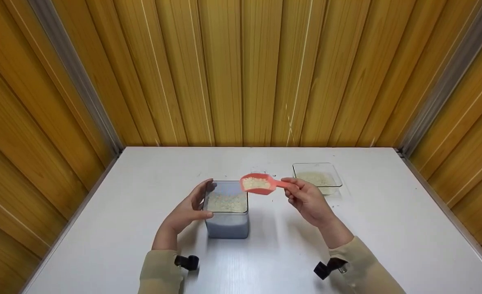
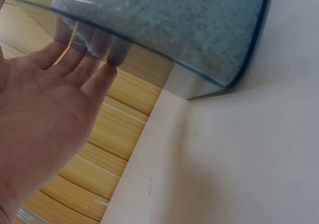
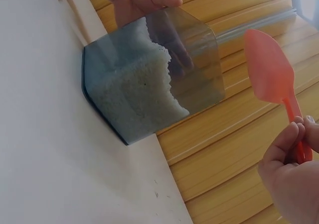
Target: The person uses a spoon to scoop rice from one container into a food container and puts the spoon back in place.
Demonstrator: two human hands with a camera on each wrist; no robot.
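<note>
A blue-tinted clear container (image 1: 227,226), partly filled with pale rice-like grains, stands on the white table. My left hand (image 1: 189,210) holds it from the left, thumb at the near rim and fingers toward the back. In the left wrist view, the fingers of the left hand (image 2: 55,104) lie against the wall of the container (image 2: 169,40). My right hand (image 1: 310,202) pinches the handle of a pink scoop (image 1: 261,190), which carries grains just above and right of the container's rim. The right wrist view shows the scoop (image 3: 270,69) from below.
A clear shallow container (image 1: 317,179) with similar grains sits behind the right hand. A few loose specks lie on the white table (image 1: 387,212) near it. Wood-patterned panels (image 1: 241,73) rise behind and at both sides of the table.
</note>
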